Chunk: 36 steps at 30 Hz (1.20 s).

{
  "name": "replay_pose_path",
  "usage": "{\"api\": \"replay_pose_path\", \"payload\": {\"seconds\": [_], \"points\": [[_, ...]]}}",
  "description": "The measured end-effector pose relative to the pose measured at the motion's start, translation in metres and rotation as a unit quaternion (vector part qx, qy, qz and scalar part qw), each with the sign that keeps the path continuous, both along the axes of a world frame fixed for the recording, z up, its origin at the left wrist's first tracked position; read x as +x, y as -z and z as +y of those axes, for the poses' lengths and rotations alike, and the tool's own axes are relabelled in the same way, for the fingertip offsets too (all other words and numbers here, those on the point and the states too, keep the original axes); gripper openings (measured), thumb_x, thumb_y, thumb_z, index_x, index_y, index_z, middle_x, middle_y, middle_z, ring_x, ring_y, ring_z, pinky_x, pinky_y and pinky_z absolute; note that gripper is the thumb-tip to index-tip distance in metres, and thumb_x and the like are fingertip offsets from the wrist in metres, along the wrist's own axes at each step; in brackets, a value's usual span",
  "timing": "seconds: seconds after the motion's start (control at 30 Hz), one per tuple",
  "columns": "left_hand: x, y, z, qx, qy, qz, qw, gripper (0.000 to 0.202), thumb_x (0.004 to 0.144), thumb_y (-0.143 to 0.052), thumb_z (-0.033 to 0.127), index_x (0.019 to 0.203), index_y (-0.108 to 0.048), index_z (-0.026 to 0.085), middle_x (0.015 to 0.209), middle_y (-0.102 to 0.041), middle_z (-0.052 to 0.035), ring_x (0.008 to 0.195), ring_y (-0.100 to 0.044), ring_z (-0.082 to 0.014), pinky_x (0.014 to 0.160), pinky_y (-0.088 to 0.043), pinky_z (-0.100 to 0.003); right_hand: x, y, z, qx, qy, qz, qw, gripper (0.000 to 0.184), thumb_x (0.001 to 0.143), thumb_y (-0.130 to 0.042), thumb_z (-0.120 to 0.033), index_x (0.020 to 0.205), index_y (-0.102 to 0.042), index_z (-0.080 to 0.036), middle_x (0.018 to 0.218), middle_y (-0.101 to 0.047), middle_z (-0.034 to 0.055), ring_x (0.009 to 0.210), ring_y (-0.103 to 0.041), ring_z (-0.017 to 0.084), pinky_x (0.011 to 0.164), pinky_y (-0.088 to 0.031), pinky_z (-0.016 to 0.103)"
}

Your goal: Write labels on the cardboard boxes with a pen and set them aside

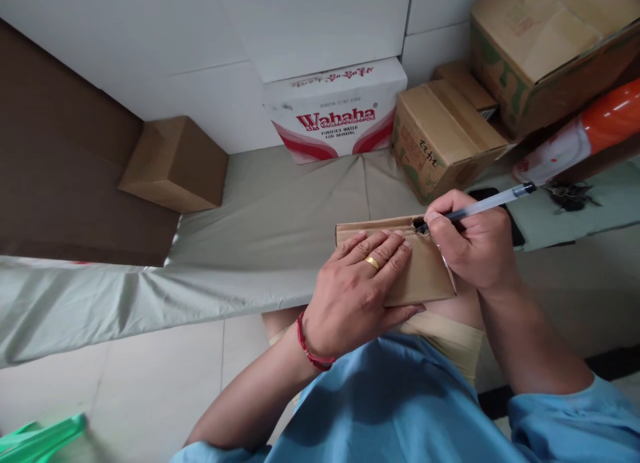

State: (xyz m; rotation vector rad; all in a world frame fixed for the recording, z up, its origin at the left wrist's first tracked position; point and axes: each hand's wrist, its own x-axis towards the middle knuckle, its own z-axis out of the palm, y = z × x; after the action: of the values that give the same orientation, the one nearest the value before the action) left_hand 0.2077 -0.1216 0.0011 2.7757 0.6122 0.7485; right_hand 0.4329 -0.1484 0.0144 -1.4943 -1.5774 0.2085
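A small flat brown cardboard box point(425, 270) lies in front of me at the edge of the cloth-covered table. My left hand point(357, 283) rests palm down on it, fingers stretched flat across its top and the thumb along its near edge. A clear-barrelled pen point(493, 202) with a dark end is pinched in my right hand point(467, 240). Its tip reaches into a torn, ragged hole point(420, 224) at the box's far right edge; the very tip is hidden there.
A white Wahaha carton point(340, 110) stands against the wall. Cardboard boxes point(440, 136) are stacked to its right, near an orange-and-white package point(590, 133) and keys point(570, 195). A plain brown box point(175, 163) sits at left beside a dark brown panel point(75, 156). Something green point(45, 440) lies low left.
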Motion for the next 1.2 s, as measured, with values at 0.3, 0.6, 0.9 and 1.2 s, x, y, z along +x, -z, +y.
{"api": "replay_pose_path", "payload": {"seconds": [0.3, 0.6, 0.9, 1.2], "points": [[0.001, -0.002, 0.0, 0.016, -0.003, 0.004, 1.0, 0.074, 0.098, -0.071, 0.067, 0.146, -0.069, 0.011, 0.15, -0.073, -0.0155, 0.139, -0.07, -0.0338, 0.122, -0.055, -0.05, 0.001, 0.001, -0.006, 0.007, 0.031, 0.021, 0.999, 0.018, 0.093, -0.061, -0.02, 0.075, -0.065, -0.023, 0.063, -0.061, -0.0038, 0.054, -0.051, 0.013, 0.057, -0.04, 0.029], [0.0, -0.001, -0.002, 0.02, -0.01, 0.005, 1.0, 0.073, 0.099, -0.069, 0.069, 0.146, -0.07, 0.012, 0.149, -0.073, -0.0144, 0.138, -0.07, -0.0339, 0.122, -0.055, -0.05, 0.012, 0.006, -0.009, -0.004, 0.083, 0.027, 0.996, 0.019, 0.093, -0.063, -0.024, 0.074, -0.064, -0.024, 0.059, -0.059, -0.0032, 0.053, -0.05, 0.013, 0.055, -0.04, 0.029], [0.001, -0.002, -0.002, 0.025, -0.012, 0.014, 1.0, 0.074, 0.098, -0.072, 0.067, 0.147, -0.069, 0.012, 0.151, -0.072, -0.0154, 0.139, -0.07, -0.0355, 0.121, -0.055, -0.05, 0.015, 0.004, -0.009, 0.013, 0.066, 0.008, 0.998, 0.02, 0.098, -0.061, -0.024, 0.078, -0.064, -0.024, 0.062, -0.061, -0.0029, 0.052, -0.05, 0.013, 0.056, -0.041, 0.03], [0.002, -0.003, -0.002, 0.01, -0.007, 0.015, 1.0, 0.074, 0.099, -0.071, 0.066, 0.148, -0.067, 0.012, 0.15, -0.073, -0.0165, 0.139, -0.069, -0.0346, 0.121, -0.055, -0.05, 0.01, 0.002, -0.012, -0.011, 0.03, 0.046, 0.998, 0.02, 0.095, -0.062, -0.024, 0.076, -0.065, -0.024, 0.062, -0.061, -0.0028, 0.055, -0.054, 0.013, 0.055, -0.042, 0.029]]}}
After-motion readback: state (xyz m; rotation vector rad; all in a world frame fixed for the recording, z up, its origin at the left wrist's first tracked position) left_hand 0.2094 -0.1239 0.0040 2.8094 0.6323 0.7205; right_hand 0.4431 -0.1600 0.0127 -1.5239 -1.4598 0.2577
